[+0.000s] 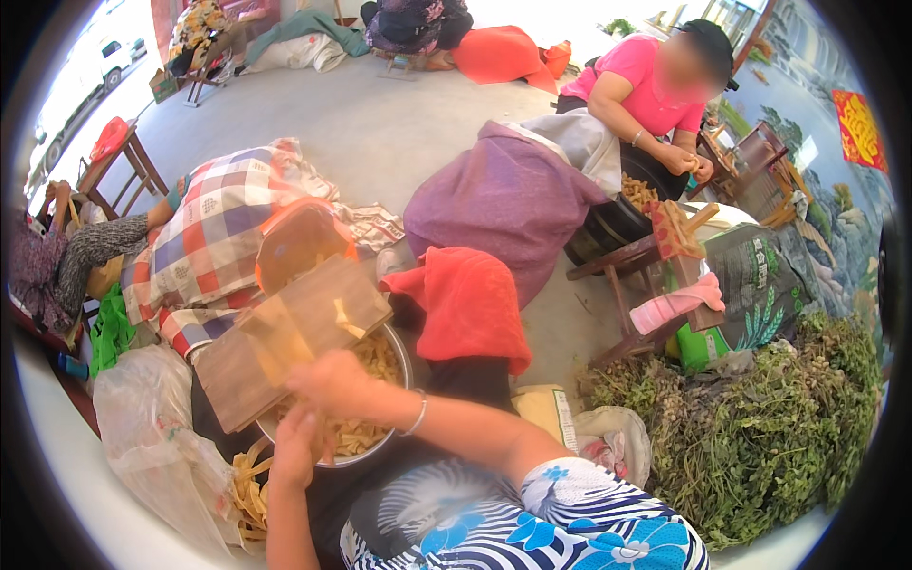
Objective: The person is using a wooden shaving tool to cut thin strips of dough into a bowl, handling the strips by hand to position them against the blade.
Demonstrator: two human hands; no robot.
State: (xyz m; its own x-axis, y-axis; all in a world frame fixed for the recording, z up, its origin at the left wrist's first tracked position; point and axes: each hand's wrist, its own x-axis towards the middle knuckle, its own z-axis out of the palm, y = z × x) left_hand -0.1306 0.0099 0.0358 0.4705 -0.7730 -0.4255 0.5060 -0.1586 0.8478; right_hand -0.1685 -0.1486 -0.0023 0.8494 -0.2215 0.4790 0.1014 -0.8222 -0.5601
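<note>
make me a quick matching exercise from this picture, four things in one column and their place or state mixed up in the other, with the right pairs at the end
Column 1
1. wooden board
2. person's right hand
3. red cloth near the middle
4. leafy plants

Column 2
A. heaped at the lower right of the picture
B. silvery bracelet at its wrist
C. draped over a dark trouser leg
D. over part of the round metal basin

Right pairs: 1-D, 2-B, 3-C, 4-A

Visible qtys. were: rnd. silver metal basin [407, 357], 1; lg. purple cloth bundle [499, 204], 1; blk. cap [707, 44], 1; red-gold wall sign [860, 131], 1.
</note>
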